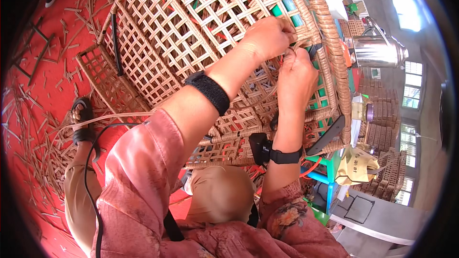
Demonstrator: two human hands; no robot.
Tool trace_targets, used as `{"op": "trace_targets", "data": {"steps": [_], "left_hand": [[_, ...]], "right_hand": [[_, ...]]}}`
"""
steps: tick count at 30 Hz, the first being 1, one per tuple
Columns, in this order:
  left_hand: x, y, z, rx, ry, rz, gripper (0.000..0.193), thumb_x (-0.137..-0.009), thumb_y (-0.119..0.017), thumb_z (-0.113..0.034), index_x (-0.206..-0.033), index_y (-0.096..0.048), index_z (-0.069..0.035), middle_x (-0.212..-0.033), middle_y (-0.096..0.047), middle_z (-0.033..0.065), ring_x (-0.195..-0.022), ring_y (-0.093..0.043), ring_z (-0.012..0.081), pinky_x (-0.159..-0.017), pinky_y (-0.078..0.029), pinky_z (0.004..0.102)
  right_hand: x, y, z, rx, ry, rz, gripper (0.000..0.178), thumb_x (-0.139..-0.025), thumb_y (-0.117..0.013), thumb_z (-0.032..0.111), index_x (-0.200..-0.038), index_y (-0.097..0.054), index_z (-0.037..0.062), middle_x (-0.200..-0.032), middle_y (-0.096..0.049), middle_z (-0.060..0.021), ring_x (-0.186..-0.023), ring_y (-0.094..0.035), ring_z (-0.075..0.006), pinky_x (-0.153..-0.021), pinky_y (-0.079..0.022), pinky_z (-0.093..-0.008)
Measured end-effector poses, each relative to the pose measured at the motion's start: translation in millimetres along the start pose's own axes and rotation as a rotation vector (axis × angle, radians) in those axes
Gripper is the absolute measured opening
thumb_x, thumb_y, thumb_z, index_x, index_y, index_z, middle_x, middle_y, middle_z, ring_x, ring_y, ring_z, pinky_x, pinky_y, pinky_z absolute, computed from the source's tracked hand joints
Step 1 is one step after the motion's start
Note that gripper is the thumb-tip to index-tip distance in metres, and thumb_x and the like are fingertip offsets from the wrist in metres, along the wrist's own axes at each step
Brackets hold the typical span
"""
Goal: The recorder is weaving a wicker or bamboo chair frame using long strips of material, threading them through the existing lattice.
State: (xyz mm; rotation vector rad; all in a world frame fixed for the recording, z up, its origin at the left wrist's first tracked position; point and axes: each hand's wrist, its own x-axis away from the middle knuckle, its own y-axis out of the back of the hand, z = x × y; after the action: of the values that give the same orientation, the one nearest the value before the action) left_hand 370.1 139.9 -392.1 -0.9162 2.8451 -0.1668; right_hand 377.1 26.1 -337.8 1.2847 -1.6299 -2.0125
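Observation:
A large woven rattan seat frame (210, 14) with an open lattice stands before me, its right edge bound in a thick wrapped rim (340, 86). My left hand (268, 37) lies against the lattice near that rim, fingers curled closed; their tips hide what they pinch. Just below, nearly touching, my right hand (297, 72) is closed with thumb and forefinger pressed together at the weave. A loose rattan strip (119, 114) runs in from the left, passes behind my left forearm and curves toward my right hand. Its end is hidden.
Cut rattan scraps (45, 160) litter the red floor at left, near a dark metal frame (36, 52). At right are a shiny metal flask (380, 51), a yellow bag (354, 166), a grey table (377, 217) and stacked woven pieces (382, 126). A black cable (86, 174) hangs along my left sleeve.

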Motion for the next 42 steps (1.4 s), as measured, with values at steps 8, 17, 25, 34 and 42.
{"op": "trace_targets", "data": {"steps": [8,17,25,34,42], "left_hand": [[5,-5,6,0.163,-0.189,-0.133,0.008,-0.082,-0.064,-0.002,-0.088,-0.069,-0.001,-0.078,-0.067,0.0026,-0.068,-0.060,0.0079,-0.064,-0.051,0.0237],[15,-6,13,0.094,-0.362,-0.122,0.015,-0.084,-0.061,-0.010,-0.093,-0.069,-0.001,-0.089,-0.069,0.0075,-0.082,-0.063,0.0135,-0.076,-0.052,0.0286],[6,-33,7,1.121,-0.230,-0.186,0.011,-0.079,-0.067,-0.011,-0.076,-0.068,-0.001,-0.072,-0.066,0.0034,-0.063,-0.055,0.0083,-0.056,-0.046,0.0275],[8,-7,-32,0.591,0.288,-0.176,0.019,-0.087,-0.065,-0.013,-0.071,-0.060,-0.003,-0.059,-0.057,0.0041,-0.048,-0.050,0.0096,-0.041,-0.037,0.0235],[1,6,-32,0.612,0.363,-0.013,0.015,-0.092,-0.059,-0.017,-0.097,-0.061,-0.003,-0.073,-0.064,0.0061,-0.048,-0.055,0.0106,-0.038,-0.041,0.0209]], "right_hand": [[-5,17,14,-0.349,-0.142,0.128,0.023,-0.090,-0.056,0.021,-0.084,-0.062,-0.0006,-0.066,-0.061,-0.0222,-0.065,-0.062,-0.0404,-0.060,-0.046,-0.0473],[-18,35,34,-0.135,0.060,0.083,0.024,-0.088,-0.057,0.020,-0.083,-0.061,-0.0025,-0.071,-0.060,-0.0249,-0.066,-0.060,-0.0402,-0.060,-0.045,-0.0452],[-14,41,58,-0.264,0.086,0.114,0.035,-0.092,-0.055,0.030,-0.083,-0.061,-0.0024,-0.069,-0.060,-0.0231,-0.064,-0.061,-0.0370,-0.059,-0.045,-0.0442],[9,1,2,-1.078,-0.484,-0.107,0.029,-0.088,-0.053,0.011,-0.113,-0.058,-0.0015,-0.085,-0.065,-0.0065,-0.070,-0.061,-0.0117,-0.057,-0.043,-0.0215],[-14,-8,-7,-0.650,-0.261,-0.087,0.028,-0.086,-0.056,0.013,-0.104,-0.065,-0.0056,-0.074,-0.067,-0.0101,-0.061,-0.060,-0.0125,-0.056,-0.048,-0.0250]]}}
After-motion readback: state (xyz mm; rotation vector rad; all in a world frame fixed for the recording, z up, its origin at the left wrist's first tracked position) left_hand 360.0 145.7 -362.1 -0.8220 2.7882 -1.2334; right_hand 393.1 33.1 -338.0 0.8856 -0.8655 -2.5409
